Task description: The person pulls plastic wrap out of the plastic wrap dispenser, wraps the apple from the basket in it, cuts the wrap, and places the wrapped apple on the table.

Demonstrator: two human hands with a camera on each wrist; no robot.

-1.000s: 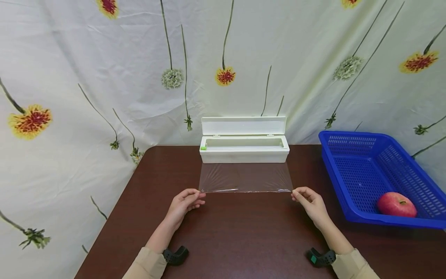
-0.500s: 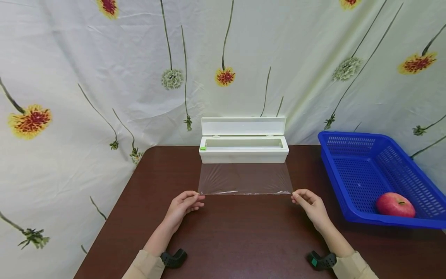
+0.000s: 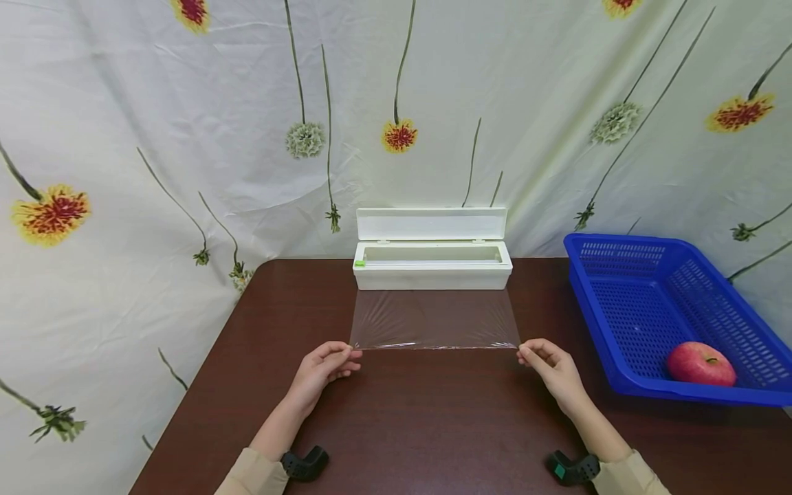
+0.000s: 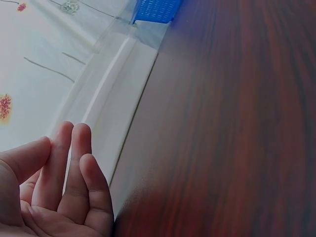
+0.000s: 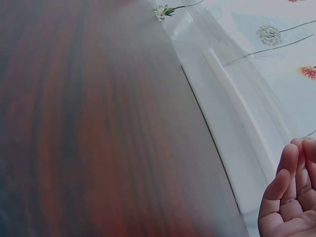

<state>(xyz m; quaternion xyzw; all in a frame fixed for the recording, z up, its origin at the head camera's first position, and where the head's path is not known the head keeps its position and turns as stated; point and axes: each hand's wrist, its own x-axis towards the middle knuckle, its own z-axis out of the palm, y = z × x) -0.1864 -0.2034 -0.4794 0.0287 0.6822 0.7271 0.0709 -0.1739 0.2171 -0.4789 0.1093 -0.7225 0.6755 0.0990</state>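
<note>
A sheet of cling film [image 3: 436, 320] stretches out from under the front of a long white dispenser box [image 3: 433, 278], whose lid [image 3: 432, 223] stands up at the back. My left hand [image 3: 323, 371] pinches the near left corner of the film between thumb and finger; my right hand [image 3: 553, 371] pinches the near right corner in the same way. Between them the front edge runs taut and shiny. In the left wrist view the thumb of my left hand [image 4: 59, 185] meets the forefinger. At the lower right of the right wrist view, my right hand [image 5: 291, 195] is partly cut off.
A blue plastic basket [image 3: 609, 330] stands on the right of the dark brown table [image 3: 433, 426], with a red apple [image 3: 701, 364] inside. Behind the table hangs a white cloth [image 3: 247, 89] with printed flowers. Black bands [image 3: 305, 464] sit on both wrists.
Both hands have drawn slightly nearer to me, and the film's front edge has come with them, so more film shows. The dispenser box and basket stay in place.
</note>
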